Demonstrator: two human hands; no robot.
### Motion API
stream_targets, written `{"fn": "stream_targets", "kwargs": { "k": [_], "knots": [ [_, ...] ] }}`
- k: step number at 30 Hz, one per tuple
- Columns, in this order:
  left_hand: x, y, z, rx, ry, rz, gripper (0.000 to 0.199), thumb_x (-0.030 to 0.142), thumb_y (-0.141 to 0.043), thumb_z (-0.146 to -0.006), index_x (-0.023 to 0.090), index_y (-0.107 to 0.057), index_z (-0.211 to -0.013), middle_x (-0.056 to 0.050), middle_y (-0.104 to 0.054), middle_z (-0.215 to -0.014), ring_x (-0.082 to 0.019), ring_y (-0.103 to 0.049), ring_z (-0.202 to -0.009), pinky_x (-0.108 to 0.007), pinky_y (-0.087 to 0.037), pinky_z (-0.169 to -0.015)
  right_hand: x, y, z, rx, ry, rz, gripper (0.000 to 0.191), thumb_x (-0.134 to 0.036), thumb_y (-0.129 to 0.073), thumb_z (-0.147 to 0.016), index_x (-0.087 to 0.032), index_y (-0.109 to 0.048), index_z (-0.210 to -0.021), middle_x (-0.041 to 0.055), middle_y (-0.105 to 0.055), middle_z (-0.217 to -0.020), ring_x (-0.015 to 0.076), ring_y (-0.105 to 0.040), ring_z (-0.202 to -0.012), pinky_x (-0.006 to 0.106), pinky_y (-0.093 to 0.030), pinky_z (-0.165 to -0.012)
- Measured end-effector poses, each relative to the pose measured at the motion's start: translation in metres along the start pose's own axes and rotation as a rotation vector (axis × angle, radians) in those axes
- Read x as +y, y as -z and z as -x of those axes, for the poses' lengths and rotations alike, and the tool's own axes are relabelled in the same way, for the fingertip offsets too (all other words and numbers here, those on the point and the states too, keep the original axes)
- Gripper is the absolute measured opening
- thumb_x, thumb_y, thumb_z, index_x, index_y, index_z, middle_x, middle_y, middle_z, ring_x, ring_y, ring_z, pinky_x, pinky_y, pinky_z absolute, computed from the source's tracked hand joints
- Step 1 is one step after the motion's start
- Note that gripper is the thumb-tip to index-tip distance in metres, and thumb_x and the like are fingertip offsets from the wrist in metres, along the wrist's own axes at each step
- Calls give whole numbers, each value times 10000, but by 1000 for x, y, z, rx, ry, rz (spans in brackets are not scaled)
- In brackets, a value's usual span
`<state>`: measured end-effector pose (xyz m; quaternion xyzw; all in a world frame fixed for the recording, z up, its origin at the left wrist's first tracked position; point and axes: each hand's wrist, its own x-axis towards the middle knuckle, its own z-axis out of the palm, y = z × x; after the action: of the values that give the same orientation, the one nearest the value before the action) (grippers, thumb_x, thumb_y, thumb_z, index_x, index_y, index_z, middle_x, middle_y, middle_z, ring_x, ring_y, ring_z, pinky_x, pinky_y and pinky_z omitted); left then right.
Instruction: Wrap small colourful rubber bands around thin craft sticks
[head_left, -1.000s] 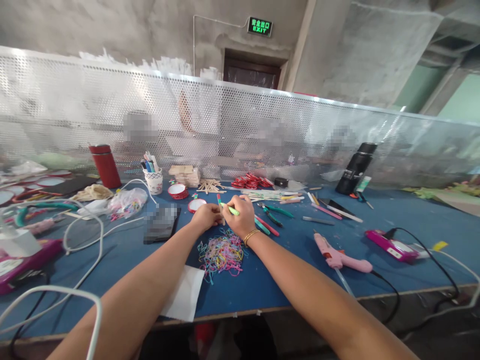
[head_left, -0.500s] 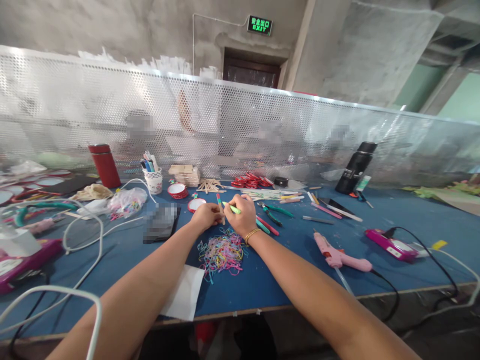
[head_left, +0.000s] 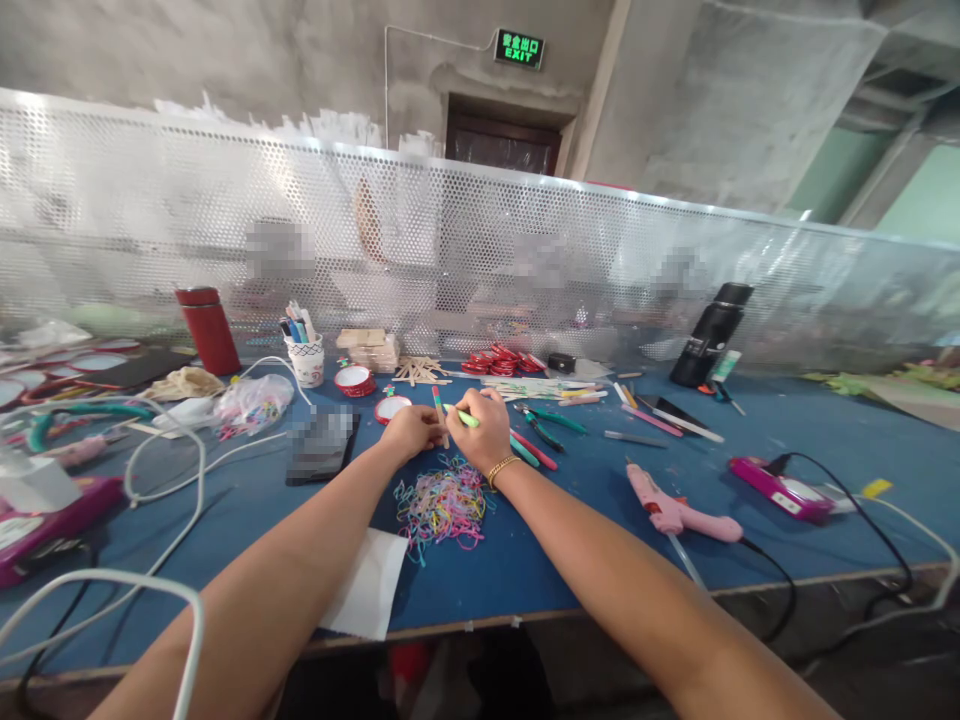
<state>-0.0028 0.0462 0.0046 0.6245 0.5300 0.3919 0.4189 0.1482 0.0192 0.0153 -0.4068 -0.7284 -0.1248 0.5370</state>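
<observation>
My left hand [head_left: 414, 432] pinches a small wooden stick [head_left: 439, 408] whose upper end is coloured red and green. Closed around a light green marker [head_left: 466, 418] is my right hand [head_left: 486, 430], with the marker's tip end close to the stick. Just below both hands lies a tangled pile of colourful strings [head_left: 444, 503]. A round white piece with a red rim [head_left: 392, 409] rests behind my left hand. Red and teal pens [head_left: 534, 452] lie to the right of my right hand.
Pliers [head_left: 541, 430], a pink glue gun [head_left: 679, 512] and a black bottle [head_left: 711, 335] are on the right. Left stand a red bottle [head_left: 208, 332] and a pen cup [head_left: 306, 362], near a dark phone [head_left: 322, 447]. White cables cross the left side. A perforated metal screen [head_left: 480, 230] bounds the back.
</observation>
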Motion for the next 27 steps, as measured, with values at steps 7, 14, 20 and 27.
{"fn": "stream_targets", "kwargs": {
  "k": [7,14,20,27],
  "knots": [
    [1,1,1,-8,-6,18,179,269,-773,-633,151,-659,-704,2,-641,-591,-91,-581,-522,-165,-420,-466,-4,0,0,-30,35,-3,186,-254,-532,-832,-228,-425,-683,-49,-543,-570,135,-511,-578,353,-343,-953],
    [5,-1,4,13,11,12,232,292,-793,-614,139,-620,-641,-13,-638,-574,-98,-583,-514,-174,-419,-464,0,0,0,-21,3,13,188,-237,-537,-819,-230,-420,-671,-45,-540,-569,139,-505,-573,352,-351,-937],
    [7,-1,5,10,22,47,209,260,-789,-618,139,-628,-673,0,-634,-577,-90,-587,-514,-160,-409,-456,-2,0,0,-13,22,-22,186,-247,-543,-827,-228,-422,-687,-51,-542,-573,135,-509,-581,350,-341,-958],
    [4,-1,3,10,8,32,216,269,-792,-614,135,-634,-674,-4,-633,-572,-93,-584,-511,-165,-414,-456,-1,-2,0,-18,24,-11,181,-239,-543,-820,-228,-424,-684,-49,-547,-579,135,-509,-583,353,-344,-957]
  ]
}}
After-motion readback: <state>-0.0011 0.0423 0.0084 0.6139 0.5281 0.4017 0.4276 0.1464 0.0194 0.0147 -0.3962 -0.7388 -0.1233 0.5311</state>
